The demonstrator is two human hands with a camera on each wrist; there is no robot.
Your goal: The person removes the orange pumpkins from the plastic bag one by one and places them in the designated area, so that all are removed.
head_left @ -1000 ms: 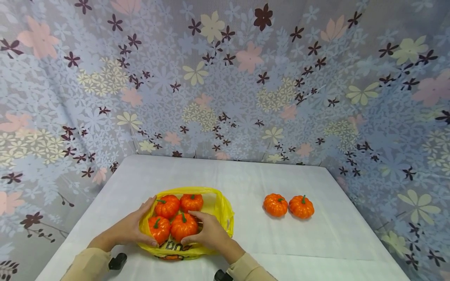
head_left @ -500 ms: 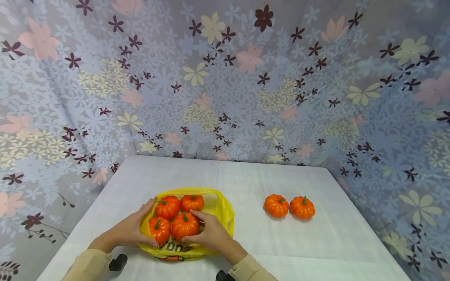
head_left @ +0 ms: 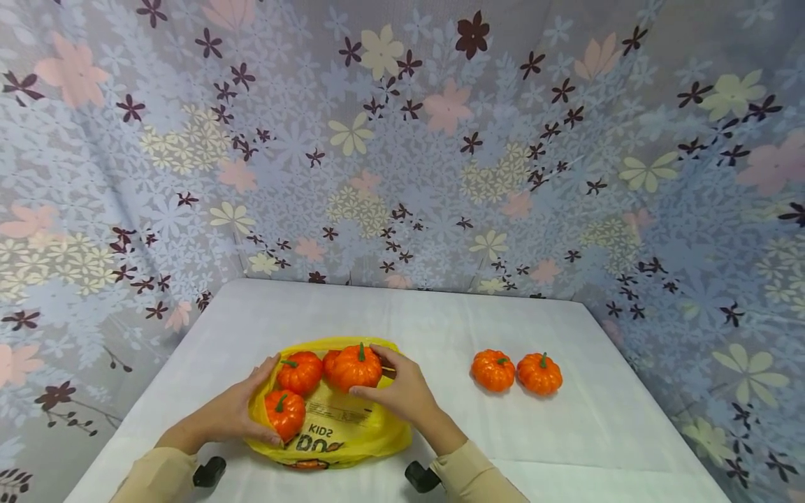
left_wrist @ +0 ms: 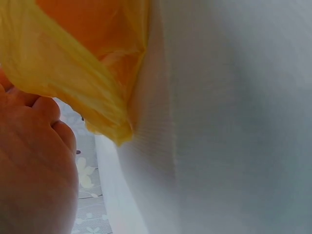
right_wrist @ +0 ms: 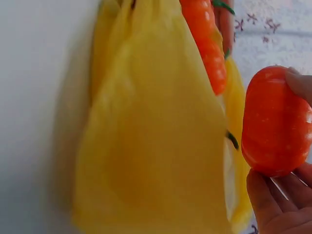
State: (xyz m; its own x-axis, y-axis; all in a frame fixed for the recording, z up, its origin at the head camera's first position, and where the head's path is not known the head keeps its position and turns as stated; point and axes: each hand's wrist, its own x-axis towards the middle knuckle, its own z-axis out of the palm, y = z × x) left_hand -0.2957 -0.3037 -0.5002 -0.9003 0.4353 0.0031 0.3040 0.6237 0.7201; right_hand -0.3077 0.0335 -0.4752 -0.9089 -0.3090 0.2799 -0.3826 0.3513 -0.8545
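A yellow plastic bag [head_left: 371,433] with dark print lies with its mouth spread on the left part of the table. My left hand [head_left: 233,412] holds the bag's left side, thumb toward the front and fingers toward the back. Between thumb and fingers, my right hand [head_left: 411,392] grips a small orange pumpkin [head_left: 358,369] with a green stem. In the right wrist view this gripped pumpkin [right_wrist: 275,122] is raised clear of the bag [right_wrist: 151,131]. Inside the bag sit a back-left pumpkin [head_left: 300,373], a front-left pumpkin [head_left: 286,417] and a partly hidden pumpkin [head_left: 330,361].
Two more orange pumpkins, a left one [head_left: 492,371] and a right one [head_left: 539,374], sit side by side on the white-covered table [head_left: 566,433], right of the bag. Flower-patterned cloth [head_left: 402,175] hangs behind and at both sides.
My right hand has lifted the front-right pumpkin out of its place in the bag, moving it up and to the right. It now partly covers the back pumpkin. The left hand stays put.
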